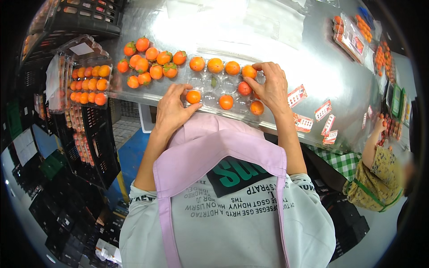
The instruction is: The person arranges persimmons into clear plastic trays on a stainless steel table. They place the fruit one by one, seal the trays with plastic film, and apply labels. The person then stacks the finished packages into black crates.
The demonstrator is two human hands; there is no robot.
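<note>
A clear plastic tray with round wells (229, 83) lies near the front edge of the metal table, several orange persimmons in its wells. My left hand (175, 105) is at the tray's left end, thumb and fingers around a persimmon (193, 97) in the corner well. At the right end my right hand (270, 83) has its fingers on a persimmon (249, 71) in the far row, just above a redder one (245, 88). A green leaf bit (213, 81) lies in a middle well. Loose persimmons with green calyxes (156, 71) are grouped left of the tray.
Filled fruit packs (88, 85) stand at the left beside black crates (90, 16). Printed cards (303, 122) lie to the right of the tray. A closed pack (352, 38) is at the far right. A co-worker in a patterned top (375, 177) reaches toward fruit at the right.
</note>
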